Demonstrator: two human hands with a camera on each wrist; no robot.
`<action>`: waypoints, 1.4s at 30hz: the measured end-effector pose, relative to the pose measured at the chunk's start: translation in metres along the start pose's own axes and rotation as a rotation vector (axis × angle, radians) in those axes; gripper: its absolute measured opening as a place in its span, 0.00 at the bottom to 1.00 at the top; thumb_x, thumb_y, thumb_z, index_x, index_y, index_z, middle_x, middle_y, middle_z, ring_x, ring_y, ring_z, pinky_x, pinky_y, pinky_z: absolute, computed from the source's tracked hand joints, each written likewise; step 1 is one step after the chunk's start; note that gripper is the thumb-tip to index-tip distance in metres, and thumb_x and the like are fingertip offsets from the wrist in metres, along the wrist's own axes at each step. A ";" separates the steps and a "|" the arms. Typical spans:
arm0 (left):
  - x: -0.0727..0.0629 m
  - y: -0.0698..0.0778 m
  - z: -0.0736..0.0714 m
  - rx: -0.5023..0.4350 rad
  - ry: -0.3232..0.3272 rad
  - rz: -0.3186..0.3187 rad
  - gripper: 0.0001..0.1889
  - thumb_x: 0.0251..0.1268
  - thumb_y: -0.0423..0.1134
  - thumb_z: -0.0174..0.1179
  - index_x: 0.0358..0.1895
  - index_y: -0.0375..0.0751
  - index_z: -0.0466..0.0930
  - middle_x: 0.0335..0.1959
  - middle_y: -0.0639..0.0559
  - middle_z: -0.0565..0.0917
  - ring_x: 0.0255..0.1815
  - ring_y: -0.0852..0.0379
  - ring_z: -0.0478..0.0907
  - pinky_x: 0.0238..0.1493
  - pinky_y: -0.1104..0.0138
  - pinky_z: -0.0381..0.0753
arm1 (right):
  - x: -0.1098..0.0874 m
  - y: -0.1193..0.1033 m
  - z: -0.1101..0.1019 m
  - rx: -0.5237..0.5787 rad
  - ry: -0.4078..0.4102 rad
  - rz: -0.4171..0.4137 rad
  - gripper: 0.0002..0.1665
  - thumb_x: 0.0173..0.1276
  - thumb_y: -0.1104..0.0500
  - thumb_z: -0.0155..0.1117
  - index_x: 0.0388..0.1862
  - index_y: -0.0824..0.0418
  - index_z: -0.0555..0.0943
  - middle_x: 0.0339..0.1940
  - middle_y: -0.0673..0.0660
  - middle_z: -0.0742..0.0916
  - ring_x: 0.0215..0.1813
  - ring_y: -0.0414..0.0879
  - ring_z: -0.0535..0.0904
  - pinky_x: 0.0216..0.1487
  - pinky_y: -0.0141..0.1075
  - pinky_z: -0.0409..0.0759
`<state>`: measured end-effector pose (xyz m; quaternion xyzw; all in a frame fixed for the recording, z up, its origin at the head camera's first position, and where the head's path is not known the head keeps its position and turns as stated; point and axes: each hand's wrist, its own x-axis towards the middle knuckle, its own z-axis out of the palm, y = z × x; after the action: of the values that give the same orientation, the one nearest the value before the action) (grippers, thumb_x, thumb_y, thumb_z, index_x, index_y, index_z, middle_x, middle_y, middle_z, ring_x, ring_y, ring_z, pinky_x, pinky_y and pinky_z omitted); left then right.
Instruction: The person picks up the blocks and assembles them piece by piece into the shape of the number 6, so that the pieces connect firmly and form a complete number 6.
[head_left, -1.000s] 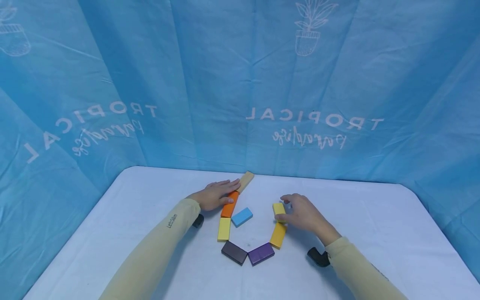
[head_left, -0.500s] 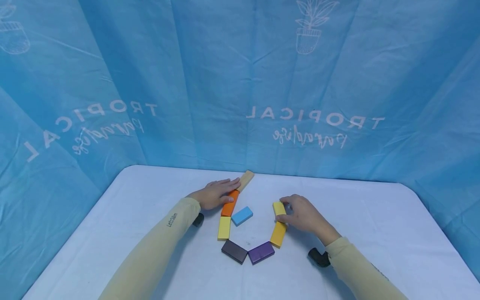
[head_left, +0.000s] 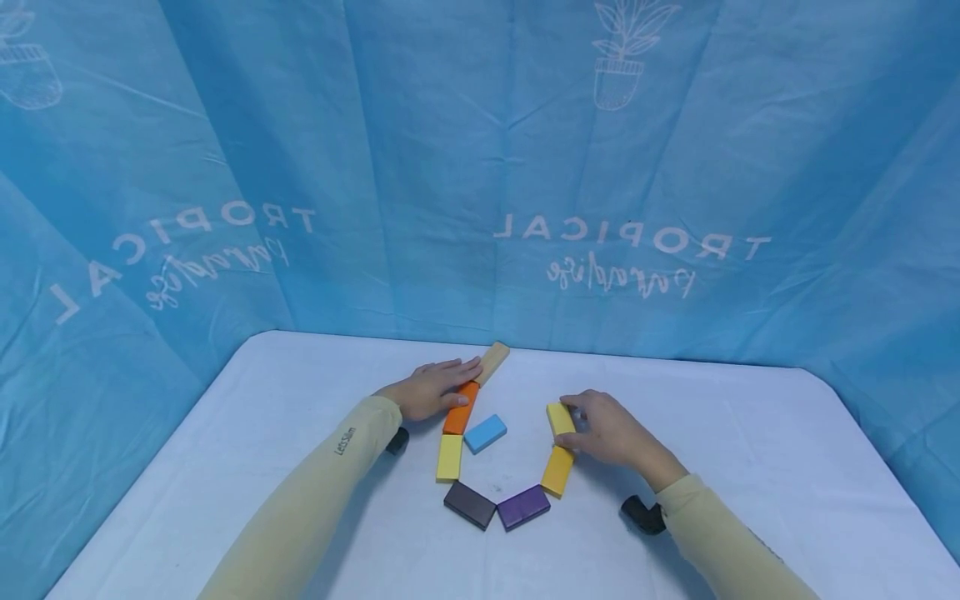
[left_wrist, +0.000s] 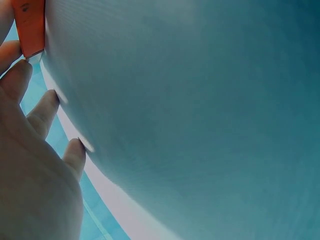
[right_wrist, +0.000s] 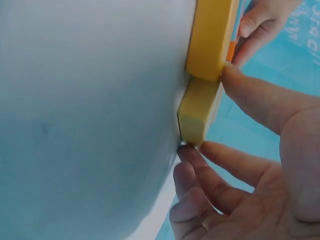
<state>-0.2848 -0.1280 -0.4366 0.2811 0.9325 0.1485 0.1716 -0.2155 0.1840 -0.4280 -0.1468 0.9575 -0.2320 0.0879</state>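
Note:
My right hand (head_left: 611, 427) pinches a yellow block (head_left: 559, 419) lengthwise, thumb at its near end and fingers at its far end. In the right wrist view this yellow block (right_wrist: 196, 110) lies flat, its end meeting an amber block (right_wrist: 210, 45). My left hand (head_left: 429, 392) lies with straight fingers across an orange block (head_left: 459, 417), fingertips at a plain wooden block (head_left: 493, 362). The left wrist view shows the orange block (left_wrist: 31, 25) by the spread fingers. A blue block (head_left: 486, 433) lies apart, between the two hands.
A pale yellow block (head_left: 449, 458), a dark brown block (head_left: 470, 504) and a purple block (head_left: 523, 507) continue the curved row between both sides. Beneath is a white-covered table (head_left: 300, 367). A blue printed curtain (head_left: 420, 208) hangs behind its far edge.
The yellow block in my right hand has turned slightly, its far end leaning left, and sits at the amber block's end. The fingers have closed onto it. My left hand stays put.

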 end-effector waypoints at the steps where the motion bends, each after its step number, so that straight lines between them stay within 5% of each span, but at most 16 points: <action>1: 0.000 0.000 0.000 0.002 -0.002 0.000 0.34 0.79 0.55 0.49 0.82 0.55 0.49 0.83 0.58 0.48 0.82 0.48 0.45 0.78 0.45 0.42 | 0.000 0.000 -0.001 -0.001 -0.009 -0.005 0.37 0.63 0.50 0.75 0.67 0.66 0.77 0.58 0.61 0.83 0.53 0.51 0.79 0.57 0.49 0.80; 31: -0.002 0.004 -0.002 0.005 -0.012 -0.016 0.34 0.79 0.55 0.48 0.82 0.55 0.50 0.83 0.59 0.48 0.82 0.49 0.44 0.79 0.46 0.41 | 0.015 -0.002 -0.006 -0.103 -0.122 -0.153 0.36 0.70 0.51 0.69 0.72 0.63 0.72 0.67 0.62 0.77 0.67 0.54 0.72 0.68 0.50 0.73; 42: -0.001 0.002 -0.001 0.000 -0.009 -0.016 0.34 0.79 0.55 0.49 0.82 0.55 0.50 0.83 0.59 0.48 0.82 0.49 0.44 0.79 0.46 0.42 | 0.025 0.003 -0.010 -0.066 -0.166 -0.240 0.40 0.67 0.56 0.73 0.74 0.63 0.69 0.56 0.56 0.81 0.51 0.47 0.76 0.58 0.46 0.79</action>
<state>-0.2836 -0.1269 -0.4345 0.2742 0.9339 0.1460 0.1768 -0.2424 0.1830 -0.4231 -0.2819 0.9297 -0.1962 0.1333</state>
